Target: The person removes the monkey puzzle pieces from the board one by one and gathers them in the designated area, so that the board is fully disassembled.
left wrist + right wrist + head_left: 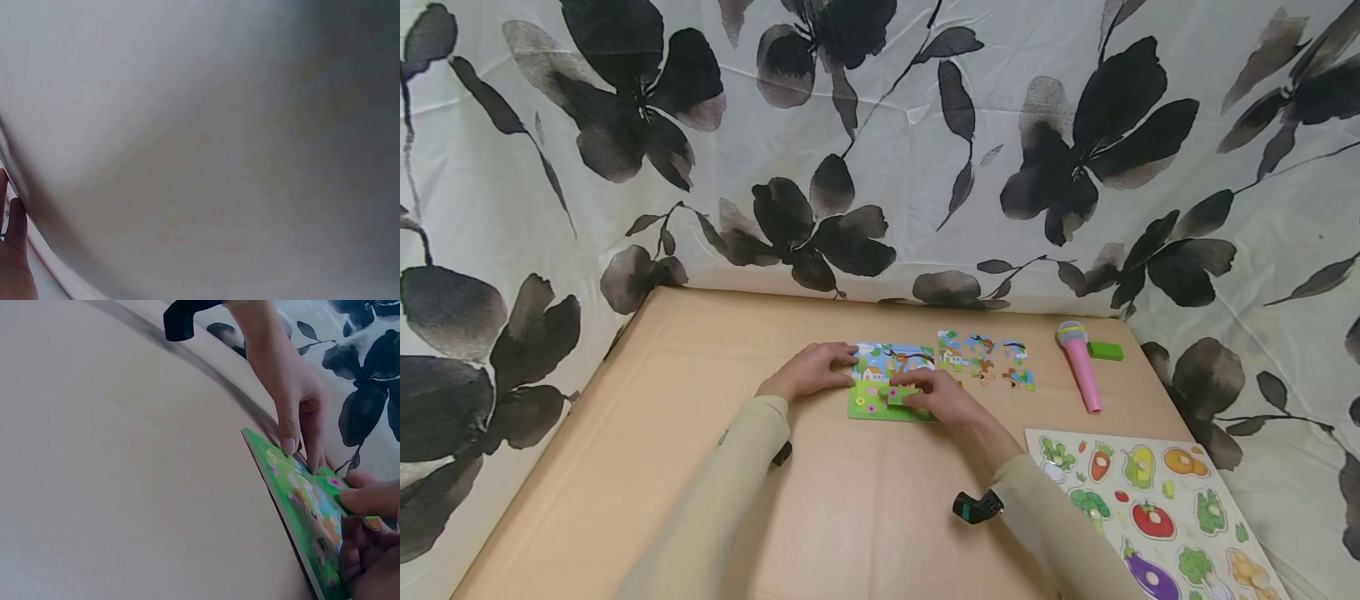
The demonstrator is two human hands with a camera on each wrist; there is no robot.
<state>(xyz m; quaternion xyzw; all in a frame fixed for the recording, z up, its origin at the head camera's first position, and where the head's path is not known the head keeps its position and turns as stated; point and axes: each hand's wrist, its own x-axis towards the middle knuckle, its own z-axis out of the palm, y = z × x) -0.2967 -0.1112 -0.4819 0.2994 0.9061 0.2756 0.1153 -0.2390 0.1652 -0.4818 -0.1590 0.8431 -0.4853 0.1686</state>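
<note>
A picture puzzle board [865,408] with a green lower border, flowers and a house scene lies on the table. My left hand [808,369] rests its fingertips against the board's left edge, fingers extended. Over the board, my right hand [942,395] pinches a green puzzle piece [895,395] with a pink flower. The right wrist view shows this piece [331,481] between thumb and fingers, just above the board's surface [275,481]. In the left wrist view only some fingers [17,250] appear at the edge.
Several loose puzzle pieces [951,357] lie right of the board. Beyond them are a pink toy microphone [1084,371] and a green block [1106,351]. A vegetable picture board [1037,436] is at the near right, partly under the right sleeve. Floral cloth [925,150] hangs behind the table.
</note>
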